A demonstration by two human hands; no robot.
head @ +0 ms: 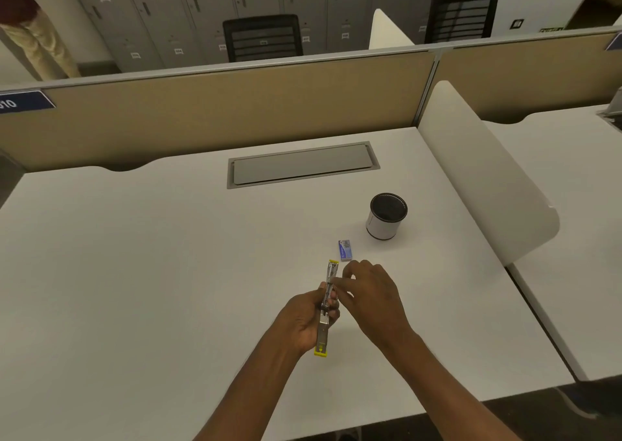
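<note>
A metal stapler (pixel 326 306) with yellow ends is swung fully open into one long strip above the white desk (pixel 151 272). My left hand (pixel 304 321) grips it round the middle. My right hand (pixel 368 294) is beside it on the right, thumb and forefinger pinched at the stapler's channel; whatever they hold is too small to make out. A small blue staple box (pixel 345 250) lies on the desk just beyond my right hand.
A white cup with a black inside (pixel 387 215) stands behind and right of the box. A grey cable hatch (pixel 303 165) is set in the desk at the back. A white divider (pixel 484 178) bounds the right side, a tan partition (pixel 218 110) the rear.
</note>
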